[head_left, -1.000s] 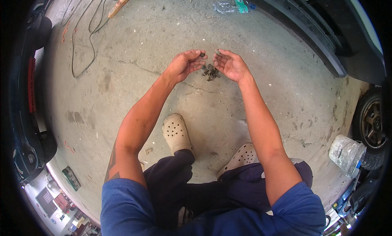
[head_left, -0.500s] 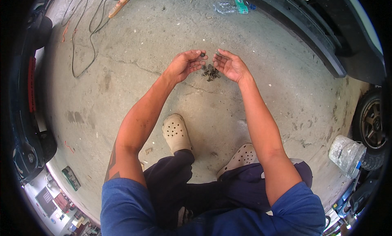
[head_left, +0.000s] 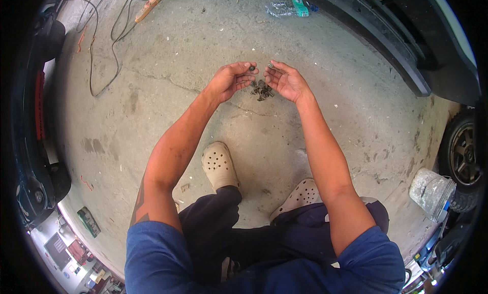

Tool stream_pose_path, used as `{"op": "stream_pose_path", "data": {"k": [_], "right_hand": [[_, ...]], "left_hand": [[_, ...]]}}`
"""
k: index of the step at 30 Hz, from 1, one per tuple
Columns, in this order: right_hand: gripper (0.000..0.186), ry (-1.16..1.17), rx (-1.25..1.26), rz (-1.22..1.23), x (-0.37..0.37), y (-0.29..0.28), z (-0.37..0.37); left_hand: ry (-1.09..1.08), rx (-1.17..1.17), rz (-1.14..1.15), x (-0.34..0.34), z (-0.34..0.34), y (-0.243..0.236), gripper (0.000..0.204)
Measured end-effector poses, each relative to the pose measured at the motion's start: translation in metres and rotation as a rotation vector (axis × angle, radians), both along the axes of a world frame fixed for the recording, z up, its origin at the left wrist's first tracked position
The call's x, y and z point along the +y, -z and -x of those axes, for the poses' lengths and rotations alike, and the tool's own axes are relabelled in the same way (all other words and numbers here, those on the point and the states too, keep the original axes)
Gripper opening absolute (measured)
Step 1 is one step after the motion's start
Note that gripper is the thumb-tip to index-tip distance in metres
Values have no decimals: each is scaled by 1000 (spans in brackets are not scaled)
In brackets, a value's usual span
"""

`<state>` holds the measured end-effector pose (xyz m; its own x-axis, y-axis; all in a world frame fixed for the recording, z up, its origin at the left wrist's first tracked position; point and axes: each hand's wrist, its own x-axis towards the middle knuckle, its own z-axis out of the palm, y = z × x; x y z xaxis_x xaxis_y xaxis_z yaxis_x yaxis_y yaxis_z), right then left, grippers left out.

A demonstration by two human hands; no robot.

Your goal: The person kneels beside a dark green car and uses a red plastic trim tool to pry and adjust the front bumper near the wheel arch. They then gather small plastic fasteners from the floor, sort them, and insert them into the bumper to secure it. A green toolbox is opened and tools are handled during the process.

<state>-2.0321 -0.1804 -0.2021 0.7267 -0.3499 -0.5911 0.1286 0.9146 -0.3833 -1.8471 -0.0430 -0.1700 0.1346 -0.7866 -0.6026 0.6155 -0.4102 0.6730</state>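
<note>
A small dark rounded piece (head_left: 252,68) is pinched in the left hand (head_left: 233,81), a small greyish piece (head_left: 271,65) in the right hand (head_left: 288,82), the two apart. A jumbled pile of small brownish-dark parts (head_left: 262,93) lies on the concrete floor (head_left: 274,134) near both hands.

The floor (head_left: 168,55) bears small parts (head_left: 262,93) and a bottle (head_left: 285,8)

The left fingers (head_left: 246,78) hold a dark piece (head_left: 252,68) too small to identify. The top edge crops a vehicle (head_left: 391,32).
</note>
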Motion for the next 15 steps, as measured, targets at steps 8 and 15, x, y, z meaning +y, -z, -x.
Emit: {"op": "stream_pose_path", "data": {"k": [8, 15], "right_hand": [[27, 1, 2, 2, -1, 0, 0], [29, 20, 65, 38, -2, 0, 4]], "left_hand": [[5, -13, 27, -1, -4, 4, 27], [-128, -55, -44, 9, -14, 34, 28]]}}
